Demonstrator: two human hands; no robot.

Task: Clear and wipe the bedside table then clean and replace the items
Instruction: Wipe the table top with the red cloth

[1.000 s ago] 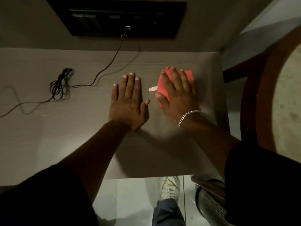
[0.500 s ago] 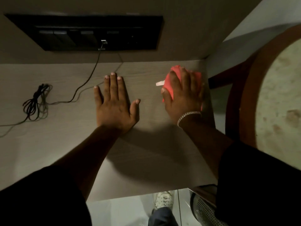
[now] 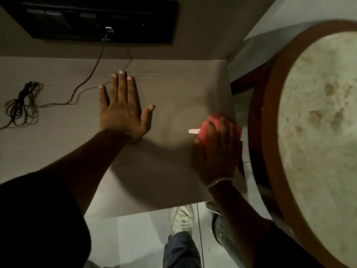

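The red cloth (image 3: 211,122) lies bunched at the right edge of the bedside surface (image 3: 173,176), about midway between its near and far sides. A small white tag (image 3: 193,131) sticks out of the cloth to the left. My right grip (image 3: 220,151) lies on top of the cloth and presses it to the wood, with the fingers laid over the hump and the thumb along its left side. The picture is smeared here, so I cannot make out the fingers more finely. A metal bracelet (image 3: 219,181) circles that wrist.

My left grip (image 3: 121,107) rests palm down on the surface to the left, well apart from the cloth. Its fingers are straight, its thumb is spread wide, and it holds nothing.

Far left on the surface is a coiled black cable (image 3: 21,107). One strand runs from it up to a dark wall panel (image 3: 100,20), where it is plugged in. To the right of the surface stands a round table (image 3: 318,122) with a pale stone top and a brown wooden rim. Near me on the tiled floor (image 3: 125,238) are my white shoe (image 3: 181,219) and a perforated metal bin (image 3: 224,233).
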